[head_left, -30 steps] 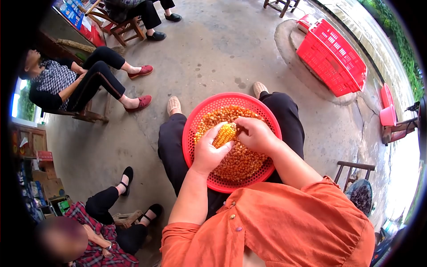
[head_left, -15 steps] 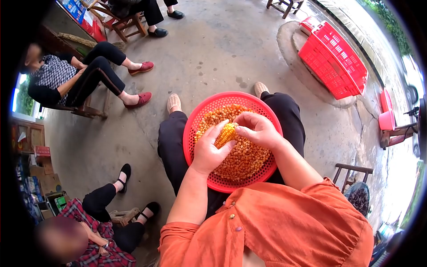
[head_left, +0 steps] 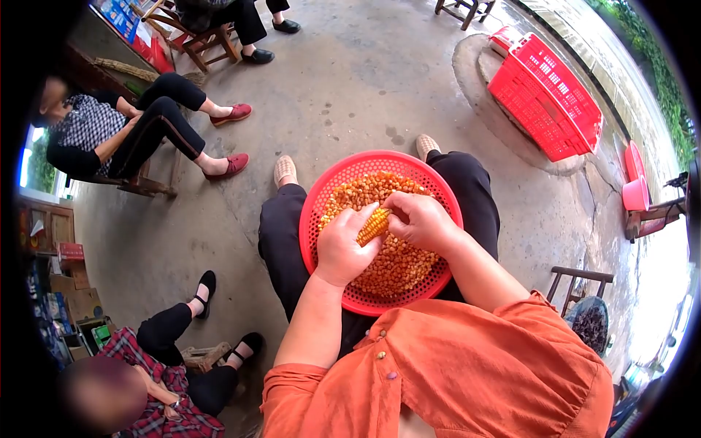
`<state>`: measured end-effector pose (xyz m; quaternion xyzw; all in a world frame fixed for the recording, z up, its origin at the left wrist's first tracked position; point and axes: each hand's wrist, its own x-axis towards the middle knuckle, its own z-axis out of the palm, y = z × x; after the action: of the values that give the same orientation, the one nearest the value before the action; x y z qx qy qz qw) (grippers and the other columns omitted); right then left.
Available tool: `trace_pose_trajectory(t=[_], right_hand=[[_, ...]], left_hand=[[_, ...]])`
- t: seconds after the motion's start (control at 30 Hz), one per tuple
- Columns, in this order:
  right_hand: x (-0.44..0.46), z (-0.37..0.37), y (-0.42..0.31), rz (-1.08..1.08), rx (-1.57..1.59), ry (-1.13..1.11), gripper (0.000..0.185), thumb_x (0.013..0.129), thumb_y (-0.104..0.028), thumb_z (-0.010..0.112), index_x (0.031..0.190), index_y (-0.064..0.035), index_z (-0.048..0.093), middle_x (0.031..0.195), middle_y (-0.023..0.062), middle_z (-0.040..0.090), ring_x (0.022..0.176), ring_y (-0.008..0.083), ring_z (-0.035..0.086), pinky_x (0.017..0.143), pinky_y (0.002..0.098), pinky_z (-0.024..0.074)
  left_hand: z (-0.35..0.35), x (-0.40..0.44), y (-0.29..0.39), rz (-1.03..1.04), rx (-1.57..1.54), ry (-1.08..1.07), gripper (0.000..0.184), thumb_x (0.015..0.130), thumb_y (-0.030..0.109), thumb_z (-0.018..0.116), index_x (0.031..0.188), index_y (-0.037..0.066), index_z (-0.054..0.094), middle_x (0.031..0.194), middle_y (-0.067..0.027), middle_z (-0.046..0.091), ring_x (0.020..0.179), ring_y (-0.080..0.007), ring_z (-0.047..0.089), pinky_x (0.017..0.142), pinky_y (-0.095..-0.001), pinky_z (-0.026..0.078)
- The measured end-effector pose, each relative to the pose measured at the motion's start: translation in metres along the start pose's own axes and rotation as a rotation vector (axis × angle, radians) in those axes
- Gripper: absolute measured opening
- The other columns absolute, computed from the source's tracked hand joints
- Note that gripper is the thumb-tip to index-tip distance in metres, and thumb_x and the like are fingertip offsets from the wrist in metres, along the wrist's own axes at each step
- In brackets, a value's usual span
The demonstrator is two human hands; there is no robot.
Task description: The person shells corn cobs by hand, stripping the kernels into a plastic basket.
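A yellow corn cob (head_left: 374, 225) is held between my two hands, above a round red plastic basket (head_left: 315, 197) that rests on my lap. My left hand (head_left: 343, 244) wraps around the near left side of the cob, with the thumb along it. At the cob's upper right end, the fingers of my right hand (head_left: 422, 221) are bent and pressed against the kernels. Loose orange-yellow corn kernels (head_left: 398, 266) cover the basket's floor beneath both hands. Part of the cob is hidden by my fingers.
Seated people are on the left, one in red shoes (head_left: 235, 165) and one in a plaid shirt (head_left: 128, 350). Red crates (head_left: 548, 98) stand on the concrete floor (head_left: 380, 80) at the upper right. A small wooden chair (head_left: 580, 277) is at my right, and a pink basin (head_left: 635, 193) beyond it.
My right hand's fingers have curled in and closed onto the end of the cob. The left thumb has drawn in closer around it, and the cob is tilted slightly more.
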<state>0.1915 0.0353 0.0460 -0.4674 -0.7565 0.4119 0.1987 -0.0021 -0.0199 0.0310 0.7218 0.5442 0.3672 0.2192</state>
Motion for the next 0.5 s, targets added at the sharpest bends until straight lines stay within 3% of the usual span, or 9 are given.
trace_pose_trajectory(t=[0.07, 0.2, 0.27, 0.3, 0.4, 0.43, 0.5], right_hand=[[0.0004, 0.0048, 0.0085, -0.188, -0.114, 0.098, 0.023, 0.082, -0.009, 0.057, 0.103, -0.0034, 0.064, 0.081, 0.0188, 0.066, 0.077, 0.0352, 0.066, 0.073, 0.0404, 0.0533], [0.0001, 0.0008, 0.0061, -0.123, -0.169, 0.061, 0.026, 0.080, -0.004, 0.054, 0.103, -0.0031, 0.064, 0.084, 0.0192, 0.066, 0.079, 0.0359, 0.066, 0.075, 0.0403, 0.0531], [0.0004, 0.0013, 0.0108, -0.118, 0.053, 0.072, 0.029, 0.080, 0.002, 0.053, 0.106, -0.0030, 0.065, 0.081, 0.0120, 0.064, 0.077, 0.0226, 0.064, 0.071, 0.0338, 0.0512], [0.0022, 0.0015, 0.0122, -0.010, 0.204, -0.008, 0.026, 0.087, 0.003, 0.052, 0.110, -0.0011, 0.064, 0.087, 0.0065, 0.065, 0.082, 0.0152, 0.063, 0.074, 0.0294, 0.0511], [0.0025, 0.0017, 0.0084, 0.081, 0.479, -0.007, 0.020, 0.095, -0.001, 0.052, 0.113, 0.0008, 0.063, 0.093, 0.0019, 0.064, 0.086, 0.0100, 0.061, 0.076, 0.0258, 0.0505], [0.0037, 0.0040, 0.0117, 0.045, 0.518, 0.012, 0.017, 0.096, -0.009, 0.057, 0.109, 0.0010, 0.063, 0.089, 0.0041, 0.067, 0.086, 0.0103, 0.062, 0.076, 0.0281, 0.0512], [0.0053, 0.0043, 0.0144, 0.062, 0.515, -0.023, 0.018, 0.096, -0.011, 0.059, 0.109, 0.0006, 0.063, 0.089, 0.0037, 0.067, 0.084, 0.0100, 0.062, 0.076, 0.0274, 0.0510]], left_hand=[[-0.0010, -0.0002, 0.0022, -0.015, -0.038, -0.013, 0.053, 0.072, 0.011, 0.080, 0.123, 0.010, 0.066, 0.090, -0.0099, 0.064, 0.080, -0.0285, 0.066, 0.072, -0.0372, 0.054], [-0.0021, -0.0017, 0.0040, -0.075, -0.125, -0.046, 0.054, 0.073, 0.010, 0.081, 0.125, 0.008, 0.064, 0.095, -0.0109, 0.066, 0.086, -0.0271, 0.068, 0.076, -0.0356, 0.055], [-0.0007, -0.0020, 0.0013, -0.081, -0.152, -0.026, 0.054, 0.074, 0.010, 0.081, 0.125, 0.008, 0.064, 0.097, -0.0116, 0.066, 0.087, -0.0274, 0.068, 0.077, -0.0356, 0.055], [-0.0005, -0.0021, -0.0002, -0.086, -0.181, -0.007, 0.054, 0.074, 0.009, 0.081, 0.126, 0.007, 0.064, 0.098, -0.0124, 0.066, 0.088, -0.0277, 0.068, 0.077, -0.0355, 0.055], [-0.0022, -0.0011, -0.0009, -0.091, -0.121, 0.015, 0.055, 0.075, 0.009, 0.081, 0.127, 0.006, 0.063, 0.101, -0.0135, 0.066, 0.089, -0.0291, 0.068, 0.078, -0.0356, 0.055], [0.0006, -0.0012, -0.0035, -0.068, -0.108, 0.055, 0.056, 0.073, 0.015, 0.081, 0.126, 0.013, 0.064, 0.092, -0.0117, 0.063, 0.082, -0.0326, 0.064, 0.073, -0.0412, 0.053], [0.0000, -0.0002, -0.0015, -0.048, -0.063, 0.054, 0.056, 0.072, 0.014, 0.080, 0.126, 0.013, 0.064, 0.090, -0.0112, 0.062, 0.081, -0.0323, 0.064, 0.072, -0.0416, 0.052]])
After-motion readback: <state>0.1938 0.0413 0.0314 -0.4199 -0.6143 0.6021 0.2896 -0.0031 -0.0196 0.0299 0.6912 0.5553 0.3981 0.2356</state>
